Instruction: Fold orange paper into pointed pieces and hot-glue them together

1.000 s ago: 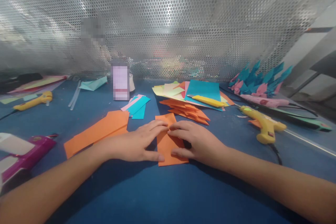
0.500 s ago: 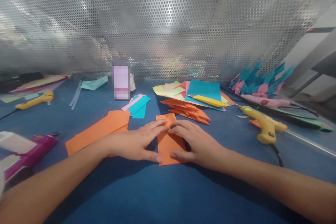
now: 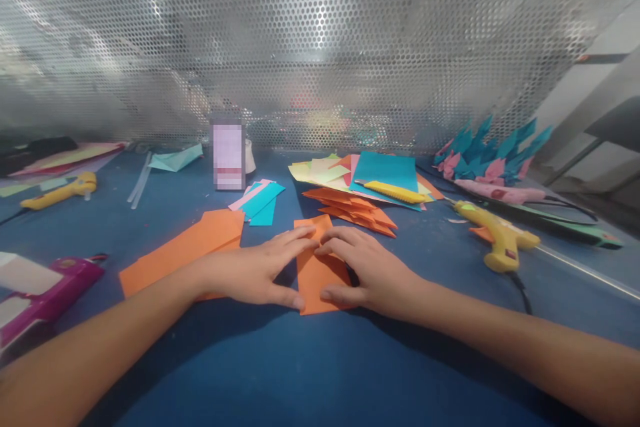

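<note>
Orange paper [image 3: 320, 277] lies flat at the centre of the worktop [image 3: 300, 373], near side, between two bare hands. Left hand [image 3: 250, 272] unclenched, fingertips on the paper's far part, thumb at its near left corner. Right hand [image 3: 380, 273] loosely curled, nothing gripped, fingers and thumb resting on the right part. Orange sheets [image 3: 185, 250] lie left, partly under the left forearm; folded pieces [image 3: 350, 208] just beyond, slightly right; cutter [image 3: 393, 191] farther off. Judged light, thin, fairly crisp: likely creases readily, slides if nudged. Best held by opposite edges, fingertips flat, light pressure; a hard pinch may wrinkle it.
</note>
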The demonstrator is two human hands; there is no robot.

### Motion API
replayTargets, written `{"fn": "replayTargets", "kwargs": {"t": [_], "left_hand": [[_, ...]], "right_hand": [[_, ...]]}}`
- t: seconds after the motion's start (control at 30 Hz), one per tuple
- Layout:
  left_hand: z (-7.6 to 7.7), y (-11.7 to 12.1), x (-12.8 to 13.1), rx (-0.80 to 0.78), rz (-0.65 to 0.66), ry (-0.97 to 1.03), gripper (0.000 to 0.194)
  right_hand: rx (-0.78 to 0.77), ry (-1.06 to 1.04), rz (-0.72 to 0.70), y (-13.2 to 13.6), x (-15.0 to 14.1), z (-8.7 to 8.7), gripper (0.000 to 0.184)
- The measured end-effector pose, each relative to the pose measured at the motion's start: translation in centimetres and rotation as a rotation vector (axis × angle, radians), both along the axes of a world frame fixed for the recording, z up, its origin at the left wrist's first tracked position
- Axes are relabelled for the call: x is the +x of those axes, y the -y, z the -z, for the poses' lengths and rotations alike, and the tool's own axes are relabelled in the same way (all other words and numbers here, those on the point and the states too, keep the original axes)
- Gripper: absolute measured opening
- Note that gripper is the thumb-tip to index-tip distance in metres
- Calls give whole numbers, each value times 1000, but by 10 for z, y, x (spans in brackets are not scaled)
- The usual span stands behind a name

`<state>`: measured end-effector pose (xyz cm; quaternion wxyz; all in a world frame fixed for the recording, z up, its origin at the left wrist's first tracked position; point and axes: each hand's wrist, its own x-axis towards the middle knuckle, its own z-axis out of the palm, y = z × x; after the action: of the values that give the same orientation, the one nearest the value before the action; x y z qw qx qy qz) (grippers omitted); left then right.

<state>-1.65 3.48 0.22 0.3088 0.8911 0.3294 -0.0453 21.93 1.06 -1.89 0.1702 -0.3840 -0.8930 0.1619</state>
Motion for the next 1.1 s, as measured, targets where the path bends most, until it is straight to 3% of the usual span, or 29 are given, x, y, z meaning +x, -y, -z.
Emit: {"fn": "replayTargets", "kwargs": {"t": [0.1,0.2,0.33,0.53,0.7,0.8,0.93,1.1], "left_hand": [[1,4,3,18,-42,1,93],[3,9,11,103,-120,25,73],[5,13,20,230,-107,26,72],[7,12,19,296,-89,48,65],[9,11,19,321,-79,56,64],[7,11,20,314,-77,53,62],[3,11,22,284,-81,48,58],[2,11,23,272,-80,-2,57]], "right_hand": [[12,0,-4,0,0,0,45],[38,14,-9,0,0,-1,44],[120,54,13,2,-2,-2,42],[418,131,2,4,0,3,40],[626,60,-168,3,6,9,40],[567,-17,-204,-2,8,8,39],[357,-17,-80,-12,9,4,21],[245,115,44,-15,9,-1,33]]}}
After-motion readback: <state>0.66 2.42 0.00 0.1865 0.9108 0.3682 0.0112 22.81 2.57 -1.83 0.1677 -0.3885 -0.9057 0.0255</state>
